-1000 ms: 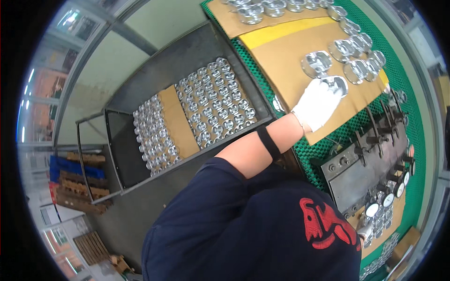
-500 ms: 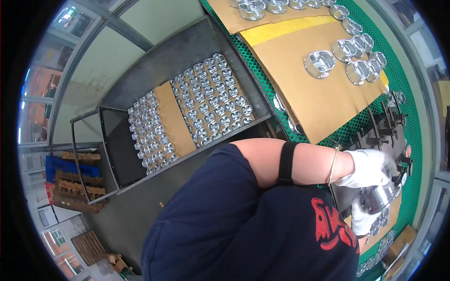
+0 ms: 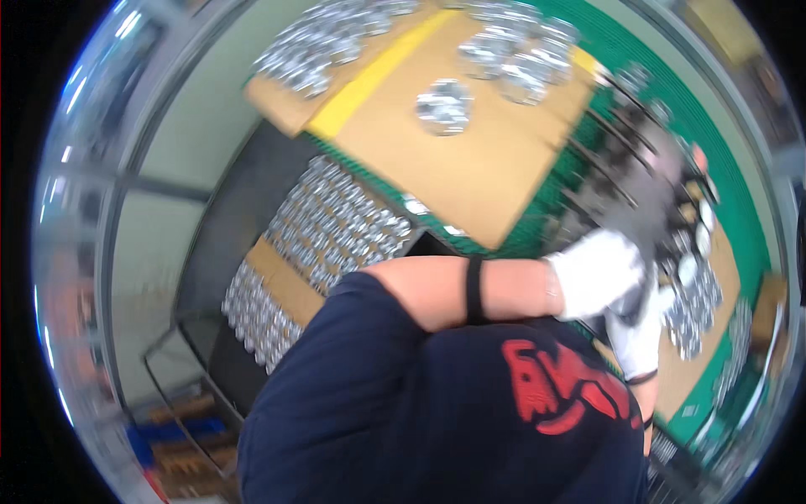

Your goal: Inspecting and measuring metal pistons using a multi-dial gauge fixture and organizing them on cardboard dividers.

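My left hand (image 3: 598,273), in a white glove, reaches in from the left beside a dark metal fixture (image 3: 617,189) with several rods. Motion smears its fingers. Just below it, my white-gloved right hand (image 3: 635,336) closes around a grey, blurred piston (image 3: 645,296) lying between the two hands. Whether the left fingers grip the piston too, I cannot make out. One silver piston (image 3: 445,107) stands alone on a cardboard sheet (image 3: 457,172). A cluster of pistons (image 3: 525,76) sits farther back on the same sheet.
Rows of pistons (image 3: 344,223) fill a dark metal bin (image 3: 222,202) at left. More pistons (image 3: 693,311) stand on cardboard beyond my right hand. A green mat (image 3: 722,244) covers the bench. A cardboard box (image 3: 768,315) is at the right edge.
My view has swung to the right and blurred, so the bench and bin appear farther left. Both hands stay close together, with the piston between them now less distinct.
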The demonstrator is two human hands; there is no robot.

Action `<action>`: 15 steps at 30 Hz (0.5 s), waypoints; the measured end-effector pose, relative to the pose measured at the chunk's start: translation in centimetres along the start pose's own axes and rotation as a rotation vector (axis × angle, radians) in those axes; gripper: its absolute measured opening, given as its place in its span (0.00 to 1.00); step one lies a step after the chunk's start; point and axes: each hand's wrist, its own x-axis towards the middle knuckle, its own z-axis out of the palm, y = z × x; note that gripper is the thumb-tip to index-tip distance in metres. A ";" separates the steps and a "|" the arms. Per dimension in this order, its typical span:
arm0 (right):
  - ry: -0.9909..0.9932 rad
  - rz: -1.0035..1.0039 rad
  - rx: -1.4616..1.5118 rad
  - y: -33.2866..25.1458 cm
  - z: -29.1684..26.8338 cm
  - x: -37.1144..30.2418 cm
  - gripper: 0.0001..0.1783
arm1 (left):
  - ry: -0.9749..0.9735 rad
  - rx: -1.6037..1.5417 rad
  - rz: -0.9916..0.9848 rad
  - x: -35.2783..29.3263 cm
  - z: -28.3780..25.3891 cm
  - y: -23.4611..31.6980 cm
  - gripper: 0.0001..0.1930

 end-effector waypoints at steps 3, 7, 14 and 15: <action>-0.130 0.483 0.406 -1.5 -2.4 -1.1 0.39 | -0.026 -0.061 0.036 0.7 0.2 -0.9 0.20; -0.279 0.749 1.129 -1.7 -2.6 -1.8 0.39 | -0.112 0.073 -0.060 2.1 -0.6 -0.7 0.33; -0.239 0.649 1.222 -0.8 -0.6 -1.7 0.47 | -0.216 -0.068 -0.054 4.2 -0.1 -1.5 0.38; -0.254 0.651 1.249 -0.5 -0.6 -1.6 0.51 | -0.206 -0.078 -0.058 4.4 0.1 -1.6 0.38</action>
